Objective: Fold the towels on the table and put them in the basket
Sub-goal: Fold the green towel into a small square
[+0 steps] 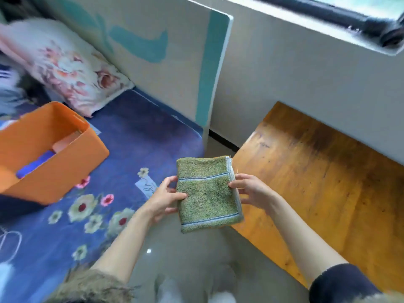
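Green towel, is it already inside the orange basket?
No, the folded green towel is held in the air between both hands, well to the right of the orange basket.

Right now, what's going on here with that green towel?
A person holds a folded green towel in mid-air, the left hand gripping one side edge and the right hand the other. It is between the wooden table and the bed. The orange basket sits on the floral bedspread, towel not yet inside.
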Tool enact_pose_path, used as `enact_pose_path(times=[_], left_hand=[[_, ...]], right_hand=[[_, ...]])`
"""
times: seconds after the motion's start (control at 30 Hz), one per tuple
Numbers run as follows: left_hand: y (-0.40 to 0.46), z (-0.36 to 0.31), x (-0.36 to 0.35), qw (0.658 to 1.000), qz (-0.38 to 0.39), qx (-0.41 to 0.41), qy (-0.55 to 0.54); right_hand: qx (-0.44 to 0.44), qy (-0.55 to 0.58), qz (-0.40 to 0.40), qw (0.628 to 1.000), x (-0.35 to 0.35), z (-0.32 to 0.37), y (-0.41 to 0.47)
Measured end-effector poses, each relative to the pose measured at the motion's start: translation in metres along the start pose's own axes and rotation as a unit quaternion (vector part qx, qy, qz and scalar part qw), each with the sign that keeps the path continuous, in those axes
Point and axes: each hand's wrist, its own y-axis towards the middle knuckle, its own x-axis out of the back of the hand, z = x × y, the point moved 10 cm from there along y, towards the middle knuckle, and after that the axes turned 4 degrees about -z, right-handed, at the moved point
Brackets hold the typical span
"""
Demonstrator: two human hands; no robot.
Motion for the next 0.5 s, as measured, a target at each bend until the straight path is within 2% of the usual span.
enact_pose_path(times=[0.23,0.5], left_hand=[[-0.053,0.007,0.177,0.992,-0.106,-0.017,-0.073],[-0.063,0.01,0.306,0.967,-0.211,-0.03,-0.138]], right_hand=[[0.048,-0.082,0.098,0.991,-0.193,0.05,0.007],[0.071,-0.194,0.152,0.967,-0.331,0.097,0.044]])
